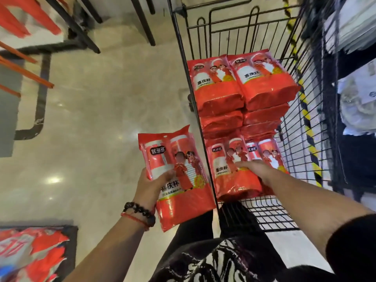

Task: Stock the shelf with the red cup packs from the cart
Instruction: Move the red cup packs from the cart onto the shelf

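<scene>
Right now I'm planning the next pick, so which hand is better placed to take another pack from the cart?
Right. The right hand already rests on the near pack inside the cart, while the left hand holds a pack outside it.
</scene>
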